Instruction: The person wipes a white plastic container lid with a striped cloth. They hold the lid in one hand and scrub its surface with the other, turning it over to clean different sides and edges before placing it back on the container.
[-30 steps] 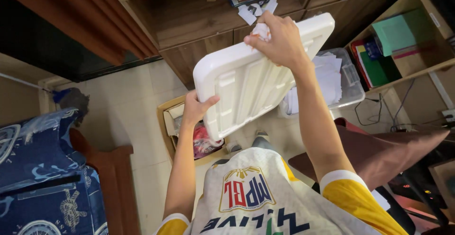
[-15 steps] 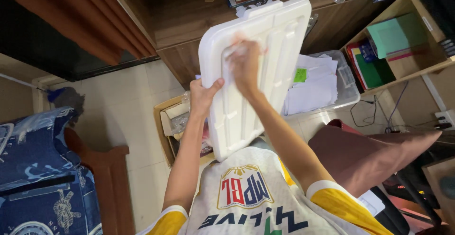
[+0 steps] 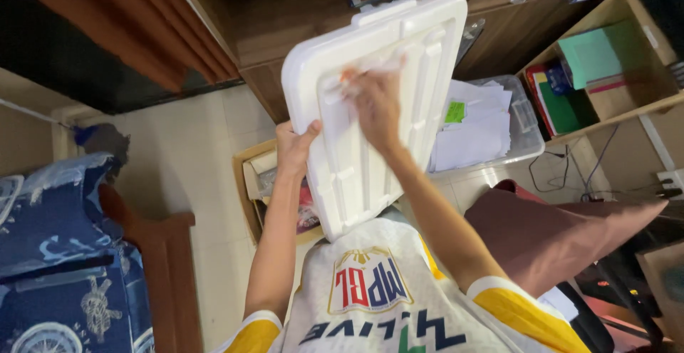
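i read this as the wiping step: 1 white plastic lid (image 3: 377,111), ribbed underside toward me, sits tilted at upper centre of the frame. left hand (image 3: 296,146) is clamped on its left edge, thumb over the rim. right hand (image 3: 374,104) lies pressed on the ribs, motion-blurred; whether it pinches a cloth i cannot tell. clear bin of papers (image 3: 484,121) sits right of centre. next move, i judge, calls for steady left-hand bracing.
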